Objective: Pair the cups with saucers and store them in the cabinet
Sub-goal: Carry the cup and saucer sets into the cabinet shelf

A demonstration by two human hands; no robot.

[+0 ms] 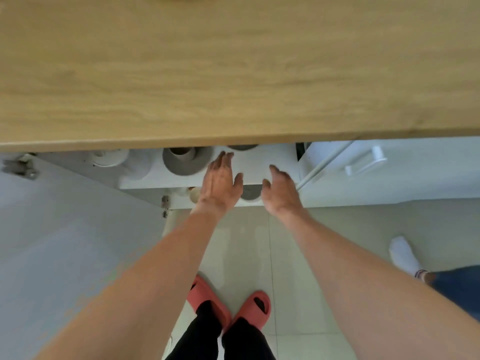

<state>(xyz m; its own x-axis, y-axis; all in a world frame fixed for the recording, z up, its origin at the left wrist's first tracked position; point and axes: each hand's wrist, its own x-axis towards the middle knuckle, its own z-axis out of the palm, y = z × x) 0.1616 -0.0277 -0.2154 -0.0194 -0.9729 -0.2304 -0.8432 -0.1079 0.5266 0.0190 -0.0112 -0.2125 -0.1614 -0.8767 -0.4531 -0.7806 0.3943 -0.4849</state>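
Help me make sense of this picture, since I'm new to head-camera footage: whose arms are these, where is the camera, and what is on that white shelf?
There is no machine here. A person wears one wide-angle camera on the head, looking down, so you see their own arms, legs and pink slippers. The wooden countertop fills the top of the picture; beneath it a white cabinet stands open, its door swung out on the left. On the shelf sit a grey cup on a grey saucer and, further left, a white cup on a saucer, both blurred. More grey pieces are partly hidden. The left hand and right hand are open over the shelf's front and hold nothing. Someone else's foot in a white sock shows on the right.
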